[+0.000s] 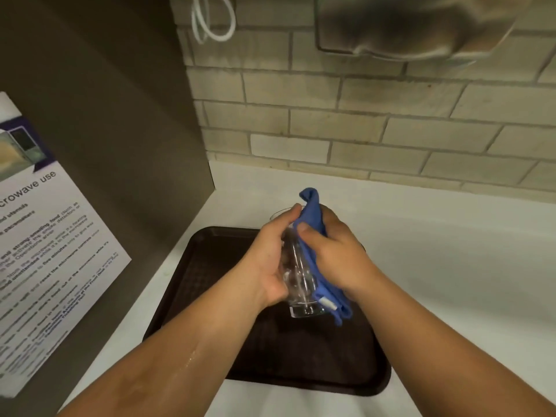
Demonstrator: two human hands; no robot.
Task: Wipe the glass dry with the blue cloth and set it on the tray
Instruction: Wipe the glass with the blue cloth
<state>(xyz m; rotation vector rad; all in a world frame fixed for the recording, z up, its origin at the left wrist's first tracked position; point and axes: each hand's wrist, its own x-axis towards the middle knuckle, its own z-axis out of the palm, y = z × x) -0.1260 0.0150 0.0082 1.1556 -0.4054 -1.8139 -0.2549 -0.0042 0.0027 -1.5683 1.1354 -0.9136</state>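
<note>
A clear drinking glass [298, 275] is held in the air above a dark brown tray [301, 356], tilted with its base toward me and its mouth away. My left hand [264, 260] grips the glass from the left side. My right hand [334, 251] presses a blue cloth [314, 212] against the glass's right side; the cloth drapes down past the base, showing a small white tag. Part of the glass is hidden by both hands and the cloth.
The tray lies on a white counter [436, 266] against a pale brick wall [361, 130]. A grey side panel [105, 130] with a microwave-use notice [45, 251] stands on the left. A metal dispenser [406, 22] hangs on the wall above.
</note>
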